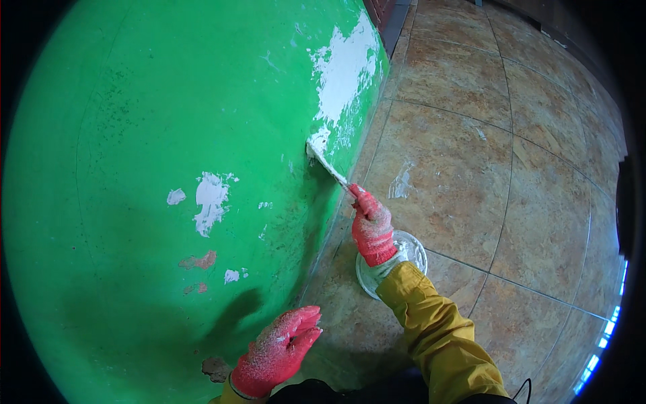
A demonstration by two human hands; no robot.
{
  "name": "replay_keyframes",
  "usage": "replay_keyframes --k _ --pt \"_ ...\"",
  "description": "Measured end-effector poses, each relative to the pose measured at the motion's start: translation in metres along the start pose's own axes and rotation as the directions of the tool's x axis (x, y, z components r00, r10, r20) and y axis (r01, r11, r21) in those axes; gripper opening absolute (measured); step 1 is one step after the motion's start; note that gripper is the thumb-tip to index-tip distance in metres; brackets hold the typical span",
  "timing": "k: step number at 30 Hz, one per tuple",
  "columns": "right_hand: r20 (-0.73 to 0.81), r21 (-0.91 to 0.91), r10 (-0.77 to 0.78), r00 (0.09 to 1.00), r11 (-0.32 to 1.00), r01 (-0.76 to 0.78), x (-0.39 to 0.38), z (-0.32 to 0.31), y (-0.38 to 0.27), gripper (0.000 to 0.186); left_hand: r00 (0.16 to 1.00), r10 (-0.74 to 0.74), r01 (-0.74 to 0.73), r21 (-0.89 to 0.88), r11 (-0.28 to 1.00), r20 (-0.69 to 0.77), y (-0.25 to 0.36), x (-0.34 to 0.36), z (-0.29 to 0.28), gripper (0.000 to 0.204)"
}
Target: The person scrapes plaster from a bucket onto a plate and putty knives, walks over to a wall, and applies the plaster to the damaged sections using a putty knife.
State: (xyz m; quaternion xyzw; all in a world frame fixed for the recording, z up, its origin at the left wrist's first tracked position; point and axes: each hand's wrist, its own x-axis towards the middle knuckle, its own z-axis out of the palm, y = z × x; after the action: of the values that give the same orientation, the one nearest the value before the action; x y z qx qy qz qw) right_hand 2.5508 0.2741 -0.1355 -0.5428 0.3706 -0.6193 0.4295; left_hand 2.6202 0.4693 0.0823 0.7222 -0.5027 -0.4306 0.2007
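Note:
My right hand [373, 227], in a red-coated glove, is closed round the handle of a putty knife [330, 166]. White paste coats the blade, and its tip meets the green wall [148, 128] just below a large white filler patch [344, 71]. My left hand [277, 351], gloved the same way and dusted white, hovers near the lower wall with its fingers stretched out and holding nothing. Partly hidden under my right wrist, a round tub [418, 259] stands on the floor with white paste inside.
Smaller white filler patches [212, 200] and bare brownish chips [198, 260] mark the wall. A darker hole [215, 369] lies low beside my left wrist. Brown floor tiles [447, 175] meet the wall along its base and carry white smears [402, 180].

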Motion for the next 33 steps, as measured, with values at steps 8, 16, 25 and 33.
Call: replay_keyframes --k 8,16,25,33 --pt "-0.016 0.554 0.405 0.914 0.765 -0.329 0.017 -0.010 -0.006 0.044 1.000 -0.009 0.009 -0.045 0.999 -0.007 0.002 0.006 0.000 0.033" --pt "-0.048 0.344 0.437 0.898 0.852 -0.396 0.045 -0.015 -0.010 0.046 1.000 -0.011 0.011 -0.014 1.000 -0.004 -0.002 0.006 0.000 0.033" --pt "-0.056 0.296 0.346 0.936 0.902 -0.316 0.031 -0.009 -0.002 0.052 1.000 -0.016 0.016 -0.028 0.999 -0.006 -0.002 0.006 0.001 0.033" --pt "-0.028 0.047 0.265 0.964 0.963 -0.264 0.011 0.022 -0.043 0.057 1.000 0.002 -0.003 -0.015 1.000 -0.024 0.000 0.002 -0.002 0.032"
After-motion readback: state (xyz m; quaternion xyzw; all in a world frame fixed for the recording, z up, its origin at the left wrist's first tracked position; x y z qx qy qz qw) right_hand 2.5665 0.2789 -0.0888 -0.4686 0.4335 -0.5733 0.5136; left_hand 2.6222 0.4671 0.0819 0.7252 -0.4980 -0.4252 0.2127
